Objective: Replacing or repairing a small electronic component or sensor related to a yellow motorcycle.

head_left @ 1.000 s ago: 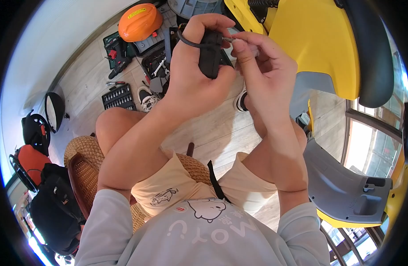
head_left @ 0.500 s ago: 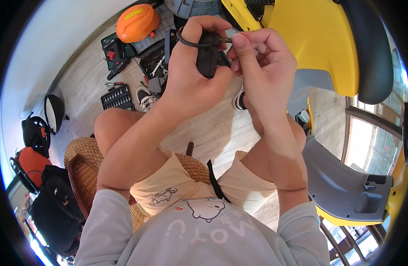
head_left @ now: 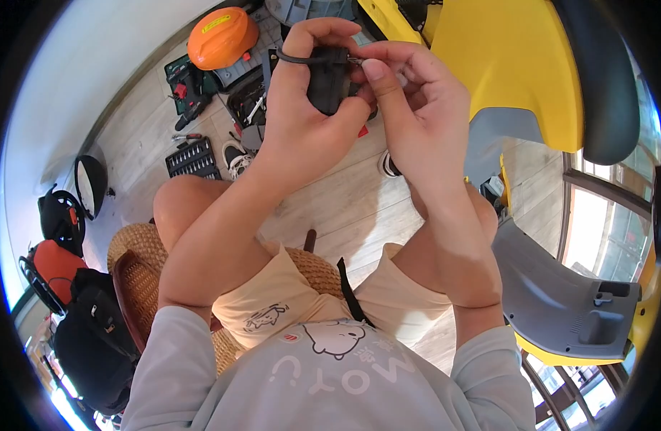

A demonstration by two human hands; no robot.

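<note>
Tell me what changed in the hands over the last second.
Both hands rose slightly. The right hand closed in over the black part, its thumb now across the end. The left hand kept its grip on the part, cord still looped over its finger.

Repair wkshp: socket set, tools on floor, yellow scooter.

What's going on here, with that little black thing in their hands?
A person seated on a wicker stool holds a small black part with a black cable in the left hand. The right hand pinches something tiny and metallic at its top end. Tools, a socket set and an orange helmet lie on the wooden floor, beside a yellow scooter.
</note>
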